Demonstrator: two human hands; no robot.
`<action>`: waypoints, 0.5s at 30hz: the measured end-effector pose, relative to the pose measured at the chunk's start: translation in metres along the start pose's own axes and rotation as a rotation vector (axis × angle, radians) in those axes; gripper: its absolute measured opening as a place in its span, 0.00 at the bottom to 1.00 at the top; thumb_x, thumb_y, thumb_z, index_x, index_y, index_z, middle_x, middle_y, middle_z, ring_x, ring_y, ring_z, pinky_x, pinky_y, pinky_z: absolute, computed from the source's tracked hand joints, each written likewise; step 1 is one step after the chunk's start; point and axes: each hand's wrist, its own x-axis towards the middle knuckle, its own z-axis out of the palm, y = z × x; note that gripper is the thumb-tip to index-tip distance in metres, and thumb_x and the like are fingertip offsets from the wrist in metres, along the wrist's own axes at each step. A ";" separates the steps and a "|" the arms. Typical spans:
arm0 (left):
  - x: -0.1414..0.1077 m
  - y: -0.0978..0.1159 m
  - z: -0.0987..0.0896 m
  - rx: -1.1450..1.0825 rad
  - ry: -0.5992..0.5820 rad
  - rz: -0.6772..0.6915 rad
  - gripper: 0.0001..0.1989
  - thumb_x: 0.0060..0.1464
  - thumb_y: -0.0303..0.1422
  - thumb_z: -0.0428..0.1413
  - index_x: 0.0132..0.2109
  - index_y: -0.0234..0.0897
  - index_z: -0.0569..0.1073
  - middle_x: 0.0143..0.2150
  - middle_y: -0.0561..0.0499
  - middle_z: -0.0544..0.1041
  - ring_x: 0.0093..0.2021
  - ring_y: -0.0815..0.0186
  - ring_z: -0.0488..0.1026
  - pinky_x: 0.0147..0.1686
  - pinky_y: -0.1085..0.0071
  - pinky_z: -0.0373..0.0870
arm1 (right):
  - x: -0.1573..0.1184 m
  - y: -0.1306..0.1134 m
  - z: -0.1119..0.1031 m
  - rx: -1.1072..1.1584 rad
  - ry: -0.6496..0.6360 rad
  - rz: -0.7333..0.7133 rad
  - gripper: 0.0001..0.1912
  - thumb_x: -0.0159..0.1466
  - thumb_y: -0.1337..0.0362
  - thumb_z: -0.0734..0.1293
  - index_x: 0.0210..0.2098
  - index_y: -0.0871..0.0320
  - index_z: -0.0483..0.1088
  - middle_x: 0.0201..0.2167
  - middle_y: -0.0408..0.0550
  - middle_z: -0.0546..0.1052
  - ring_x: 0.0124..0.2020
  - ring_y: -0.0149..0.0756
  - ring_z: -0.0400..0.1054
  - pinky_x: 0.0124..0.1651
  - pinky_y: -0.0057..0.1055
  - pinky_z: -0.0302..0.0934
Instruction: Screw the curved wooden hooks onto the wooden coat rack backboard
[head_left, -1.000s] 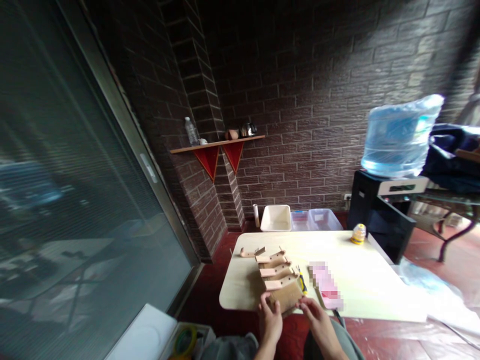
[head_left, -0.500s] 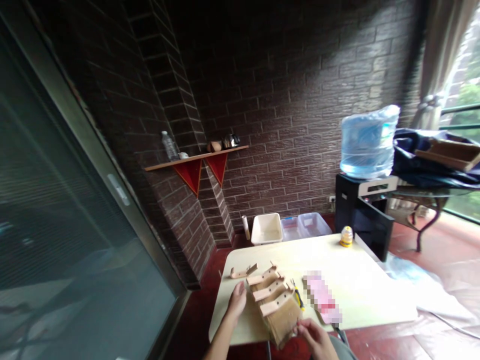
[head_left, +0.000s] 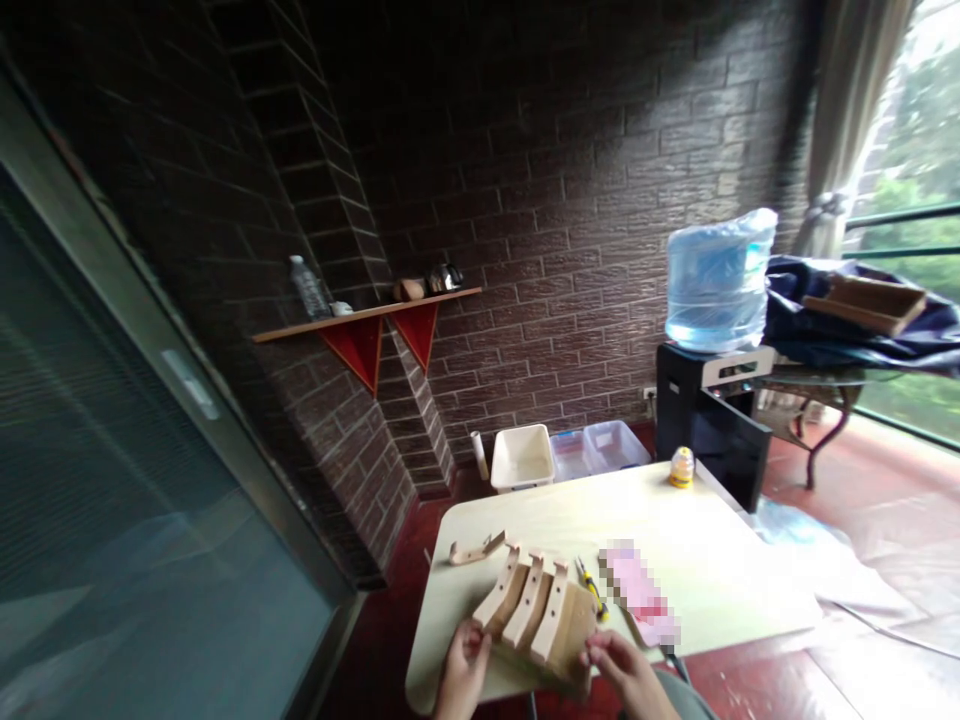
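A tan board [head_left: 576, 633], cardboard or wood, lies at the near side of the table, with three pale curved wooden strips [head_left: 531, 605] side by side on it. Each strip has dark holes and a bent far end. At the board's near-left corner, by the end of the leftmost strip, my left hand [head_left: 463, 660] has its fingers closed on the edge. My right hand [head_left: 622, 668] pinches at the right edge. Another curved wooden strip [head_left: 478, 550] rests apart at the far left. Right of the board are yellow-and-black pliers [head_left: 592, 588].
A pink blurred item [head_left: 641, 595] lies on the pale table [head_left: 720, 570], with a yellow-capped bottle [head_left: 682, 467] at the far right corner. Beyond the far edge stand a cream bin [head_left: 523, 458] and clear plastic boxes [head_left: 600, 449]. A water dispenser [head_left: 709, 420] stands behind.
The board with its strips has turned, so the strips now point away from me. My left hand has come down and closed on the board's near-left edge; my right stays at the right edge.
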 end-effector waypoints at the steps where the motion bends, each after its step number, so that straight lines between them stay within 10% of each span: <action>1: -0.008 -0.004 -0.002 0.000 -0.031 0.018 0.34 0.37 0.66 0.61 0.35 0.40 0.73 0.31 0.47 0.78 0.38 0.51 0.79 0.45 0.58 0.76 | 0.002 0.004 0.001 0.000 -0.012 -0.003 0.30 0.53 0.34 0.72 0.33 0.56 0.77 0.32 0.52 0.80 0.37 0.46 0.72 0.44 0.39 0.66; 15: -0.058 0.008 -0.021 0.281 -0.061 -0.030 0.27 0.44 0.61 0.57 0.33 0.42 0.73 0.35 0.44 0.82 0.42 0.50 0.81 0.48 0.61 0.76 | 0.027 0.049 -0.007 0.010 0.034 -0.013 0.28 0.55 0.39 0.74 0.37 0.58 0.82 0.37 0.54 0.83 0.40 0.47 0.76 0.47 0.37 0.67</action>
